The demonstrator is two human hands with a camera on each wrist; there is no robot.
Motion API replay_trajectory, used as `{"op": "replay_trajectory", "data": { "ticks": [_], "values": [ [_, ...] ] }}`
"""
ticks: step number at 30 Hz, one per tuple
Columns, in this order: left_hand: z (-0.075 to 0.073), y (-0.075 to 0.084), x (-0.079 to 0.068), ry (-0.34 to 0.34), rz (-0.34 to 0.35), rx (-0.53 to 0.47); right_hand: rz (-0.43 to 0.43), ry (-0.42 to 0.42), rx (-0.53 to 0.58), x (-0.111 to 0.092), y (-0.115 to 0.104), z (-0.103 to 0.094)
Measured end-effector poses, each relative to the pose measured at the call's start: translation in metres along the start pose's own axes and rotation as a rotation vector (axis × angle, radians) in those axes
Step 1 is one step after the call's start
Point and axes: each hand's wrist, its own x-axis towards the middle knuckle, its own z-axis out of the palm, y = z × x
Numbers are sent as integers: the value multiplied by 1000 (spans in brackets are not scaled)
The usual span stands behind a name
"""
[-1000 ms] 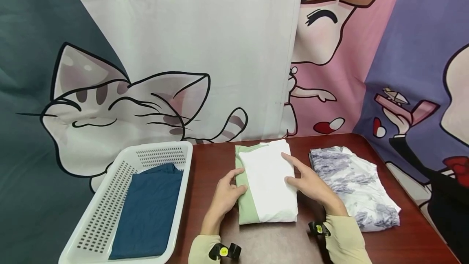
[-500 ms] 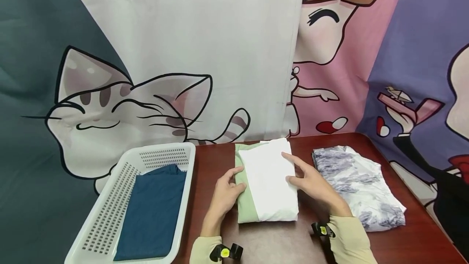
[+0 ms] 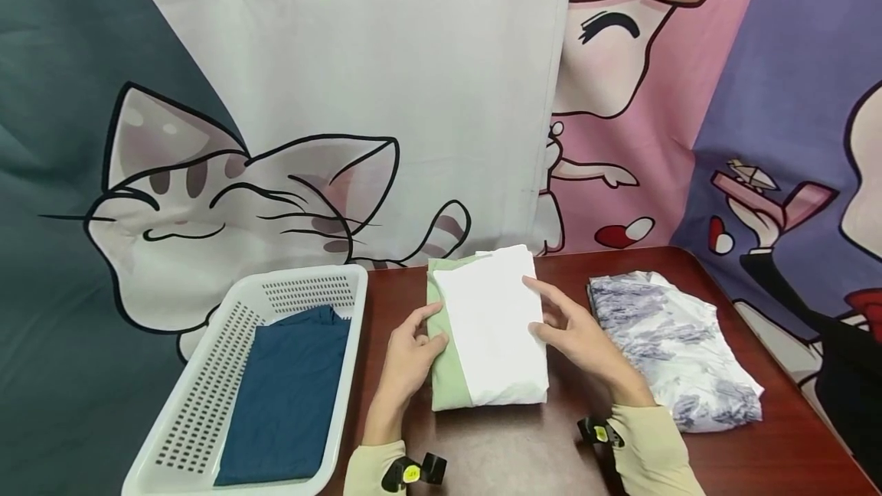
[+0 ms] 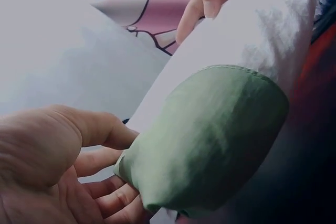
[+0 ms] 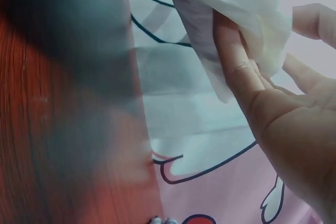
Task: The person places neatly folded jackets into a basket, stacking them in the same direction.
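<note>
A folded white-and-green garment [image 3: 492,327] is held between both hands over the middle of the table, its green strip on the left. My left hand [image 3: 406,354] pinches its left edge, thumb on top and fingers beneath; the left wrist view shows the green cloth [image 4: 205,140] bunched at those fingertips. On the opposite edge my right hand [image 3: 582,335] grips the white side [image 5: 252,19], fingers tucked under the cloth in the right wrist view and the index finger stretched along the edge.
At left stands a white perforated basket [image 3: 227,282] with a folded dark blue garment [image 3: 285,396] inside. A folded white-and-grey patterned garment [image 3: 675,350] lies right of my right hand on the reddish-brown table [image 3: 510,450]. Behind hangs a cartoon-printed curtain [image 3: 413,83].
Over the last half second both hands and the garment have shifted a little left and upward in the head view. The grip looks the same; the basket and patterned garment stay put.
</note>
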Motion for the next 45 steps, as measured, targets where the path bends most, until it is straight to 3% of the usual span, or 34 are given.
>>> {"op": "replay_trajectory", "data": {
  "ticks": [11,22,31,39,45],
  "values": [
    [-13,15,-6,71,6,30,-96,-44,204,3,-10,16],
    [-26,25,-13,104,25,73,-103,-41,14,4,-12,31],
    [-40,33,-20,112,31,114,-128,-21,-8,5,-19,47],
    [-57,41,-28,148,29,234,-137,-19,26,2,-49,65],
    [-69,45,-33,177,12,248,-126,-37,-20,9,-39,75]
  ]
}}
